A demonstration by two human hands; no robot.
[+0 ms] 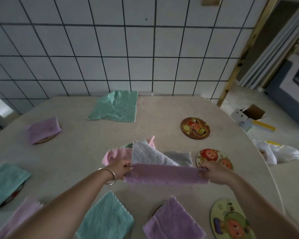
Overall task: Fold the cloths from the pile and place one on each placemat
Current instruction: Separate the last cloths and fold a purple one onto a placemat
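Observation:
A purple cloth (164,174) is stretched between my hands just above the table. My left hand (122,169) pinches its left end and my right hand (212,173) pinches its right end. Behind it lies the pile (145,152) of pink, grey and green cloths. Three round cartoon placemats are bare: one far right (195,128), one beside my right hand (214,157), one near right (231,219). Folded cloths cover other placemats: purple at far left (43,130), green at left (5,183), green near centre (105,216), purple near centre (173,219), pink at lower left (22,216).
An unfolded green cloth (116,106) lies flat at the table's far edge by the tiled wall (110,49). Right of the table, on the floor, are a cardboard box (250,112) and a white plastic bag (278,152). The table edge (273,178) curves along the right.

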